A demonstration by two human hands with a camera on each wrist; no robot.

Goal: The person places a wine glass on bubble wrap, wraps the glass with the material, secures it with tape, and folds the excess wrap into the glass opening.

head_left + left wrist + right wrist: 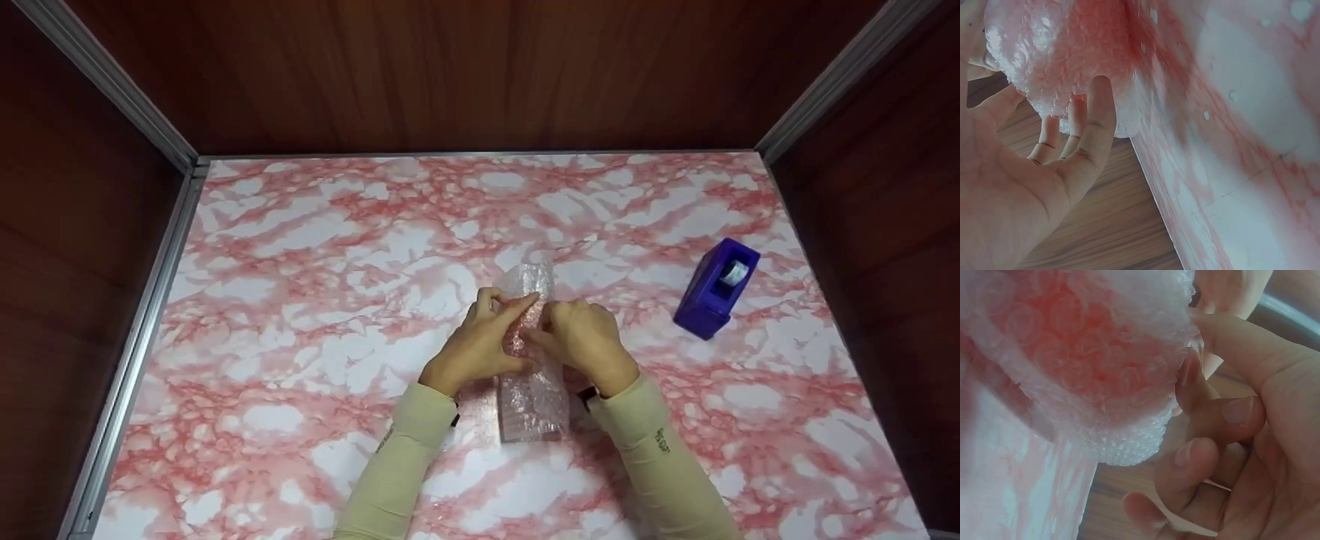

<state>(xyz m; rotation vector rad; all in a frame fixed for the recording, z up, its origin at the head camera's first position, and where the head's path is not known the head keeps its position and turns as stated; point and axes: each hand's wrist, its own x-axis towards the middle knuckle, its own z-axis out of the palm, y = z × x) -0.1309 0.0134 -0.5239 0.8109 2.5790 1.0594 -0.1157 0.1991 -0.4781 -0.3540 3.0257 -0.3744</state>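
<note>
A bundle of clear bubble wrap (531, 405) lies lengthwise before me around something reddish, its kind blurred by the bubbles. My left hand (480, 341) holds the bundle's left side, thumb and forefinger spread over the top. In the left wrist view, bent fingertips (1077, 107) meet the bubble wrap (1055, 50). From the right, my right hand (589, 337) pinches the wrap near its middle between thumb and forefinger. The right wrist view shows the other fingers (1188, 464) curled beside the wrap (1084, 343). At the near end, a brownish flat edge (517, 431) shows under the wrap.
A purple tape dispenser (701, 307) with a roll of tape (733, 273) stands to the right of the hands. The red-and-white marbled tabletop (337, 300) is bounded by dark wood-look panels (465, 75) at the back and sides, with metal rails along the left edge.
</note>
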